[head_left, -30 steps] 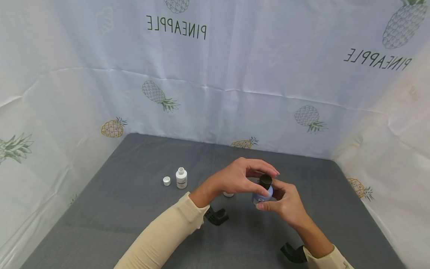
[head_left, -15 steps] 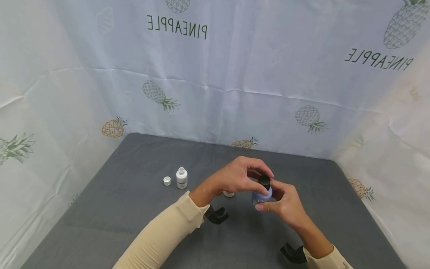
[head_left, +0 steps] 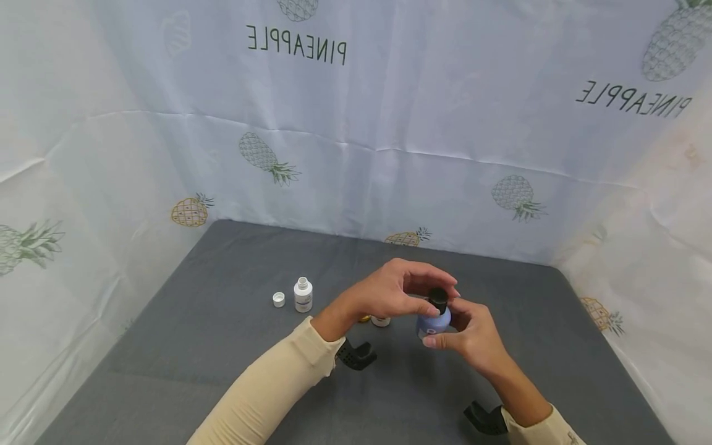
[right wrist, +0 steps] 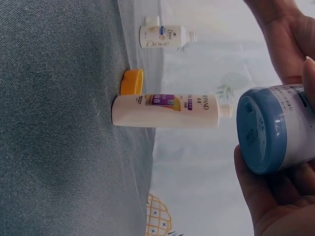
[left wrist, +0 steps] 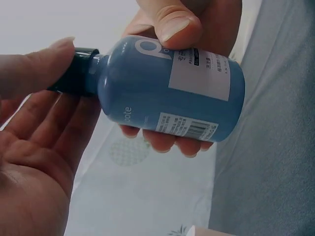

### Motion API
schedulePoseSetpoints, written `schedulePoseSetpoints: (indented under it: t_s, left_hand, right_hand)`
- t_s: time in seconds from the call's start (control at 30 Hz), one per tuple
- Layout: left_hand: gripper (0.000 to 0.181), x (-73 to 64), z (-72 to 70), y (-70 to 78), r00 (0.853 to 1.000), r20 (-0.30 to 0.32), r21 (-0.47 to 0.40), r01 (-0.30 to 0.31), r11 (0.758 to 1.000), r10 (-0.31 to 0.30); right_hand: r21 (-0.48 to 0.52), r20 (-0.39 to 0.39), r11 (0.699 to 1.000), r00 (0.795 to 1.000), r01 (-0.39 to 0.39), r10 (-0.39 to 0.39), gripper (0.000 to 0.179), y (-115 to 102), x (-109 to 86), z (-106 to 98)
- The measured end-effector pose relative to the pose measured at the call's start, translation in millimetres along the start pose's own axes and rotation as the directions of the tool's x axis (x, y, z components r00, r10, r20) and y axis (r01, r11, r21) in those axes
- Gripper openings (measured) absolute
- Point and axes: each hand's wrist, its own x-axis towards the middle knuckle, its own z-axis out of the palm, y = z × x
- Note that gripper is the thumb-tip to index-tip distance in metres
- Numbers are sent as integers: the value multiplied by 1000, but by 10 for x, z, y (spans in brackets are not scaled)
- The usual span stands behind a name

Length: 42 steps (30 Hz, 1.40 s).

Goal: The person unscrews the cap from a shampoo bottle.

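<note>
Above the table, a blue pump-less bottle [left wrist: 133, 83] with a white label and a black cap [left wrist: 84, 71] is held between both hands. My right hand [head_left: 473, 330] grips the bottle's body, thumb in front and fingers around the far side. My left hand [head_left: 392, 290] pinches the cap, its thumb pressed on the near side and its fingers behind. In the left wrist view the cap sits at the bottle's neck. The right wrist view shows the bottle's blue base [right wrist: 258, 130].
A tall white bottle [right wrist: 167, 110] without a cap stands behind the left wrist, an orange cap [right wrist: 132, 81] beside it. Farther left stand a small white Dove bottle [head_left: 303, 295], uncapped, and a white cap [head_left: 279, 300]. A pineapple-print curtain [head_left: 356, 111] surrounds the grey table [head_left: 222, 346].
The left fingers shift slightly around the black cap, closing in and then spreading again. The right hand keeps the bottle in place. More of the orange cap shows past the left wrist.
</note>
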Motion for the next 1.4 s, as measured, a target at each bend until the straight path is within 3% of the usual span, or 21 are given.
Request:
schedulePoseSetpoints:
  t_s: [0.1,0.33,0.53,0.67,0.77,0.93,1.13,1.27,1.4]
  left_hand:
    - [47,-2,-2,-15,1000,-21,12,5,1000,-4]
    - [50,-7,20,-17,994,-104,77,32,996,-24]
    - [49,3,1,-34,998,-57,46,4,999,-1]
    - [42,5,-30,-38,1000,-22,2,-20,1000,20]
    - [36,5,-36,-39,999,-34,13,-17,1000,17]
    - [36,5,-36,-56,997,-70,66,-24,998,29]
    - [44,3,-67,-67,999,-23,19,-42,999,42]
    - [40,16,-93,-63,999,1,18,-43,999,43]
    - [36,23,-94,-57,999,-40,56,-11,998,13]
  right_hand:
    - [8,1,1000,1000,2,-2,35,6,8,6]
    - [28,23,999,1000,16,-17,45,45,36,3]
    - [29,22,999,1000,16,-17,47,58,49,3]
    - [14,16,1000,1000,7,-7,38,53,55,13]
    - [6,16,1000,1000,10,-10,31,55,67,15]
    - [22,45,1000,999,12,-13,40,77,91,5]
    - [33,56,999,998,21,-23,51,90,130,3]
    - [29,46,1000,999,9,-10,39,79,156,12]
    - [25,45,1000,999,6,-7,31,79,173,17]
